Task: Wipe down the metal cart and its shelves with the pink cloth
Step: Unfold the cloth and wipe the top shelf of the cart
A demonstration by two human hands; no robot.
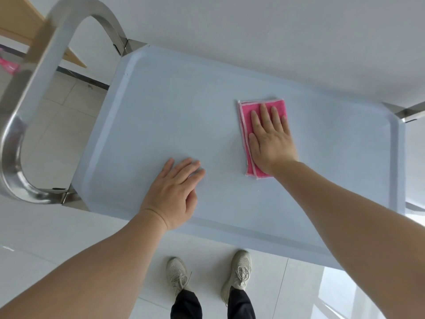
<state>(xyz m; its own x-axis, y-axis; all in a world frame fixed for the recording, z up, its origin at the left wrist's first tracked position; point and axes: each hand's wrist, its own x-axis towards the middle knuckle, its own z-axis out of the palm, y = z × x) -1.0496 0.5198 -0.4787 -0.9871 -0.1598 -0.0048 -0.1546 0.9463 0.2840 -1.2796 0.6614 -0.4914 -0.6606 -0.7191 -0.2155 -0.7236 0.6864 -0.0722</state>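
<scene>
The metal cart's top shelf [161, 107] fills the middle of the view, pale blue-grey with a raised rim. A folded pink cloth [246, 116] lies flat on it, right of centre. My right hand [270, 139] presses flat on the cloth with straight fingers. My left hand [174, 192] rests palm down on the bare shelf near the front edge, fingers relaxed, holding nothing. The lower shelves are hidden under the top one.
The cart's curved steel handle [30, 93] arches up at the left. A white wall runs behind the cart. Pale floor tiles and my two shoes [207, 272] show below the front edge. A wooden board [20, 19] leans at the top left.
</scene>
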